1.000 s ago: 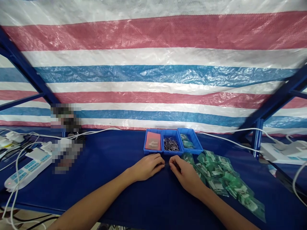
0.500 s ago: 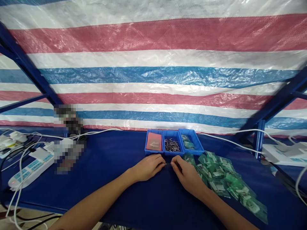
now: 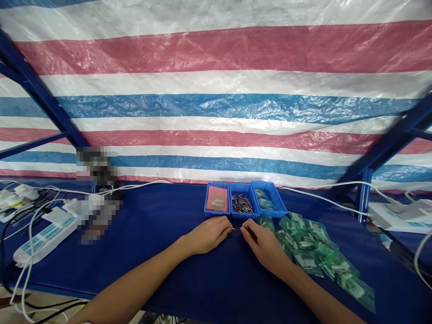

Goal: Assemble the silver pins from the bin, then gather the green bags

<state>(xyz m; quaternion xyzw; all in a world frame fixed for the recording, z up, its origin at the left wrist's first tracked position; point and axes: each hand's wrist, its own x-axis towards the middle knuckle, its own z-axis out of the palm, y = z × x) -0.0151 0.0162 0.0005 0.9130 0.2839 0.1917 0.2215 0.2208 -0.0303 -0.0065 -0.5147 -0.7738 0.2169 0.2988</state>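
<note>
A thin, short rod-like piece (image 3: 235, 229) spans the small gap between my two hands; its exact kind is too small to tell. My left hand (image 3: 212, 234) pinches one end and my right hand (image 3: 258, 237) pinches the other. Just beyond them stand three blue bins side by side. The left bin (image 3: 205, 211) holds a pink sheet with small pale pieces on it. Many thin dark metal pieces (image 3: 242, 204) fill the middle bin (image 3: 243, 216). Small green packets (image 3: 265, 200) lie in the right bin (image 3: 280, 207).
Green plastic packets (image 3: 310, 243) are heaped right of my right hand on the blue table (image 3: 162, 279). A white power strip (image 3: 47, 238) with cables lies at the left, another white power strip (image 3: 398, 216) at the right. A striped tarp (image 3: 216, 108) hangs behind.
Both hands stay almost in place, still pinching the thin piece. A little more of it shows between the fingertips, its left end slightly higher.
</note>
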